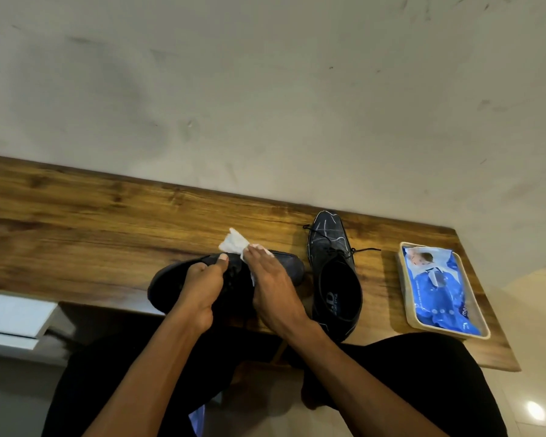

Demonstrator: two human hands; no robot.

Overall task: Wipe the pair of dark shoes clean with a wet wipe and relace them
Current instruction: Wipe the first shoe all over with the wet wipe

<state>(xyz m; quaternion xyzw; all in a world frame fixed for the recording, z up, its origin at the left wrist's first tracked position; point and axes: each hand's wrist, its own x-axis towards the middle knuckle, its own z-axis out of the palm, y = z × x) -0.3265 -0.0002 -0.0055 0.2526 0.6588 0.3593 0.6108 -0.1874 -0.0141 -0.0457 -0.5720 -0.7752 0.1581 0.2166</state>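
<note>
One dark shoe lies on its side across the wooden table, toe pointing right. My left hand grips it around the middle, thumb on its upper edge. With flat fingers my right hand presses a white wet wipe onto the shoe's upper near the toe; part of the wipe sticks out past the fingertips. The second dark shoe stands upright to the right, toe toward the wall, its black laces loose on both sides.
A blue pack of wet wipes lies in a shallow beige tray at the table's right end. A pale wall runs behind the table. A white board sits low on the left. My dark-clothed legs are below the table edge.
</note>
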